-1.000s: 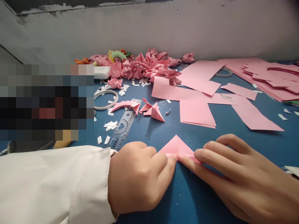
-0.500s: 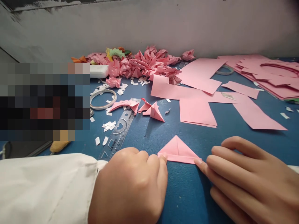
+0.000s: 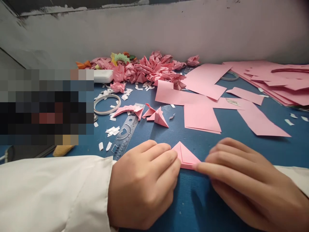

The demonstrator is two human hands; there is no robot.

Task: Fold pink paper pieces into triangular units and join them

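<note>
A small folded piece of pink paper with a pointed top and a turned-up strip along its near edge lies on the blue table. My left hand is closed over its left side; the bent fingers cover that corner, and the thumb is hidden. At the right corner, the index fingertip of my right hand touches the strip, while the other fingers are bent and the thumb is mostly out of sight. Just beyond the paper stand two small folded pink paper shapes.
A clear plastic ruler and a tape roll lie at left among white scraps. Crumpled pink paper pieces are heaped by the wall. Pink sheets spread across the right, with a stack behind. A blurred patch hides the far left.
My left hand has moved right and now covers the paper's left corner. The right fingers have drawn in at the other corner. The visible part of the paper is narrower.
</note>
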